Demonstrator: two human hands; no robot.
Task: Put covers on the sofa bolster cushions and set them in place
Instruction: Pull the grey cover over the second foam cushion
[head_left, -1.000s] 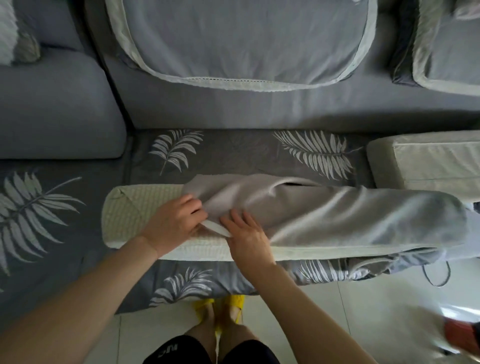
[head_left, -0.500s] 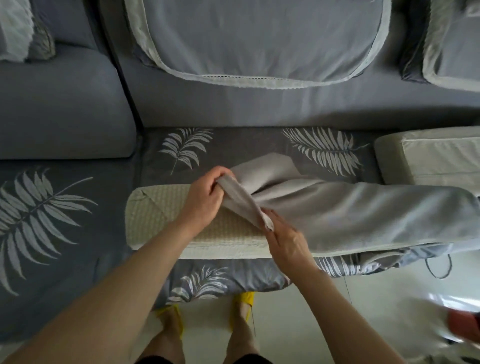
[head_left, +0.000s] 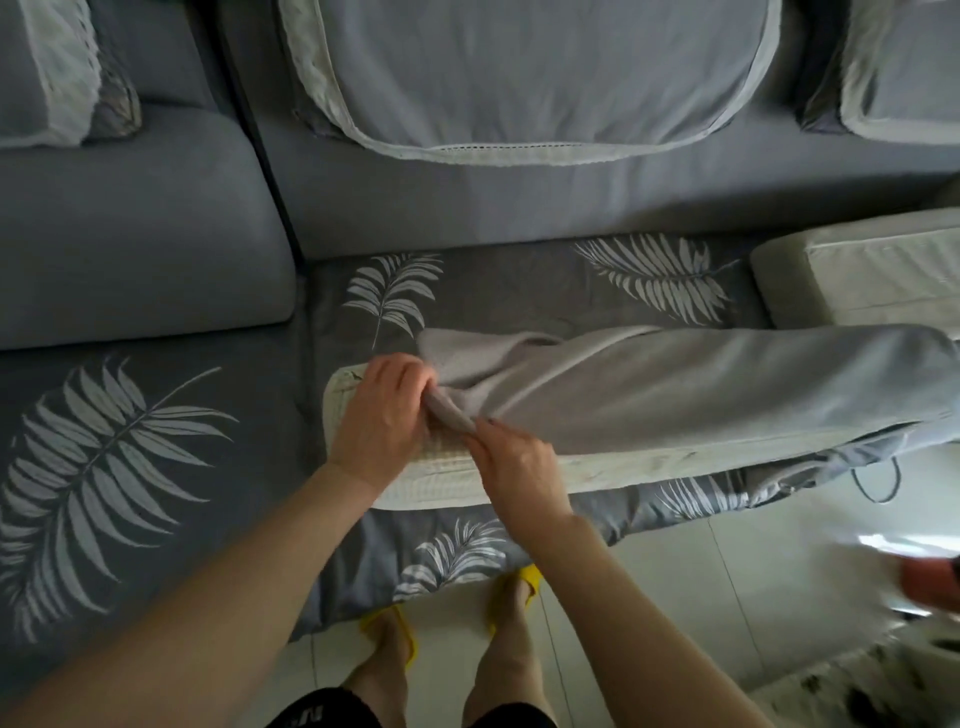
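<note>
Grey cover (head_left: 675, 384) bunched in both fists, left hand (head_left: 382, 415) and right hand (head_left: 514, 462) gripping its mouth; best to tug evenly over the bare bolster (head_left: 345, 400) end beyond the fingers.

Cover (head_left: 649, 389) farther over bolster (head_left: 519, 470).

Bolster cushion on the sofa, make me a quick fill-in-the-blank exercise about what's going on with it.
1. The grey cover is bunched at the bolster cushion's ____ end.
2. Both the left hand and right hand grip the ____.
3. The sofa seat fabric is printed with white ____.

Missing words: left; cover; leaves
</note>
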